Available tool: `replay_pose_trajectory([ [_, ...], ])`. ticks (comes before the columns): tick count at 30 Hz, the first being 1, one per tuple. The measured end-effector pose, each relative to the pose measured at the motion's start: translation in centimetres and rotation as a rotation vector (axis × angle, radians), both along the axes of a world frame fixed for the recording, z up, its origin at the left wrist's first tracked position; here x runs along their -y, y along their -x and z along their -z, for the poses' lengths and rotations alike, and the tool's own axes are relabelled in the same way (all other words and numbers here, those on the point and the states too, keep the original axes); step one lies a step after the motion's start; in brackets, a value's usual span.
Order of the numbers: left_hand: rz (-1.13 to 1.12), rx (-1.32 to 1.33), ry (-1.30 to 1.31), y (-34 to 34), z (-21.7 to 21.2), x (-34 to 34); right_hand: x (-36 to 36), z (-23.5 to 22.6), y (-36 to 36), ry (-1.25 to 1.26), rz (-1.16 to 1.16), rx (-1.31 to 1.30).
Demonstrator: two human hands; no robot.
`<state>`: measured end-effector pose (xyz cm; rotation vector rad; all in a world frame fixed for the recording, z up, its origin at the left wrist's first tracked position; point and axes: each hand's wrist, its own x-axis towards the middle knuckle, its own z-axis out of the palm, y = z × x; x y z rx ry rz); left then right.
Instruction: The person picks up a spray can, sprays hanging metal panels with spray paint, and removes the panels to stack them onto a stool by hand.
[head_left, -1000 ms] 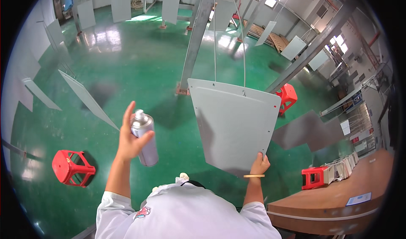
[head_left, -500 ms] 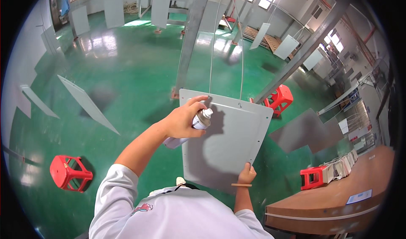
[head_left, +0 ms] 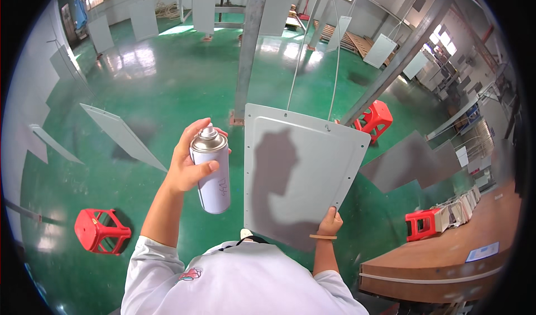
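Observation:
A white spray can with a silver-coloured top stands almost upright in my left hand. My thumb lies across the front of the can, and a fingertip is near its white nozzle. To the right hangs a light grey metal panel with a raised border and small holes along its edges. Two thin wires run up from its top edge. My right hand is closed on the panel's lower right edge, thumb on the front face; its other fingers are mostly hidden. Shadows of my arm and the can fall on the panel.
A grey steel post rises behind the panel. Red plastic stools stand at the left and behind the panel. More pale panels hang at the left and back. A brown surface lies at the lower right.
My left hand has drawn the spray can left and away from the panel, turning it more upright. In the view, the panel sits slightly further right and higher, with my right hand still on its edge.

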<state>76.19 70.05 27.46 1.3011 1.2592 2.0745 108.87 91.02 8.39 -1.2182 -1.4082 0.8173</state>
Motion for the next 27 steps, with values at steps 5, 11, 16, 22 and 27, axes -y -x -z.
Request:
replay_pose_trajectory([
  [5,0.030,0.063,0.003,-0.7,-0.7,0.8,0.0,-1.4,0.5,0.010,0.026,0.068],
  [11,0.195,0.265,-0.099,-1.5,-1.1,1.1,0.4,-1.7,0.0,-0.034,-0.008,0.058],
  [16,-0.555,-0.555,0.297,0.0,1.7,1.3,0.9,-1.0,0.2,0.038,0.008,-0.101],
  [22,-0.558,-0.524,0.062,-4.0,-0.1,1.4,1.0,-0.4,-1.0,-0.070,0.018,-0.087],
  [27,-0.553,-0.532,0.092,-5.4,-1.8,2.2,0.9,-0.1,-1.6,0.011,0.065,-0.029],
])
